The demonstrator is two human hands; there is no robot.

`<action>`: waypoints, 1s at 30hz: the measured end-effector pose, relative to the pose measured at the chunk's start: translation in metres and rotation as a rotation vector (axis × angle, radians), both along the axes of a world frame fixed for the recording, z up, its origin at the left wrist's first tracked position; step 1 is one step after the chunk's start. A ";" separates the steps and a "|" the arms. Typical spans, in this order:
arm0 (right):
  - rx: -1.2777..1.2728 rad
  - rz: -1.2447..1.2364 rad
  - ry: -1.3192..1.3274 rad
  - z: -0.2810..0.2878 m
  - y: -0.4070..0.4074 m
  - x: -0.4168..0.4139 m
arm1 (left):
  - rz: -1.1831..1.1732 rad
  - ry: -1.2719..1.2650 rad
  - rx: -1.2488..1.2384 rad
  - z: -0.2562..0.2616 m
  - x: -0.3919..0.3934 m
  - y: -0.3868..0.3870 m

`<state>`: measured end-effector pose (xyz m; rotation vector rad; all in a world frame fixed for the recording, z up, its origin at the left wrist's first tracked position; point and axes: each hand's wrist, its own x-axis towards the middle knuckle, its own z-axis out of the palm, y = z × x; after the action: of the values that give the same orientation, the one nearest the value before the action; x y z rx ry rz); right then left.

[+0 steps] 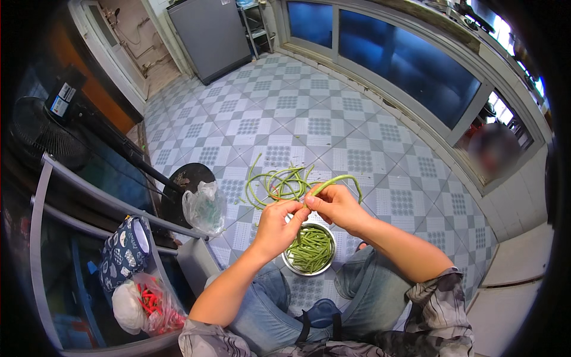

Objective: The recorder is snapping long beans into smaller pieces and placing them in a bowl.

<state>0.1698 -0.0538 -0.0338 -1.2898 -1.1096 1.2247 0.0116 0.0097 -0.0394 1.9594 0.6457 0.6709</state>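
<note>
A long green bean (341, 178) is pinched in my right hand (337, 204) and arches up and over it to the right. My left hand (281, 223) meets the right one at the bean's near end, thumb and fingertips closed on it. Just below both hands, a round metal bowl (332, 260) on the floor holds many short pieces of green bean (311, 250). Beyond the hands, a loose tangle of long green beans (285, 183) lies on the tiles.
A fan's black round base (178, 178) stands left, beside a clear plastic bag (205, 207). Nearer, a rack (111, 227) holds a patterned cloth bag (125, 254) and bagged red chillies (151, 301). A grey refrigerator (209, 35) and sliding glass panels (401, 62) line the far side.
</note>
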 end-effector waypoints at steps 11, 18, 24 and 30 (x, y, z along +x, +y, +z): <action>-0.369 0.164 0.612 0.003 -0.001 0.015 | -0.154 -0.089 0.509 0.010 0.000 -0.008; -0.023 0.031 -0.065 -0.007 0.003 0.008 | -0.346 0.237 0.371 0.000 -0.007 -0.006; 0.062 0.042 -0.402 -0.006 -0.001 0.009 | -0.176 0.250 0.272 -0.013 -0.009 -0.004; 0.059 0.115 -0.627 0.000 -0.010 -0.007 | -0.049 -0.090 -0.338 -0.013 -0.003 0.013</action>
<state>0.1630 -0.0634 -0.0342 -1.6343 -1.6668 0.8715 0.0086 0.0223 -0.0519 1.6183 0.6100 0.5752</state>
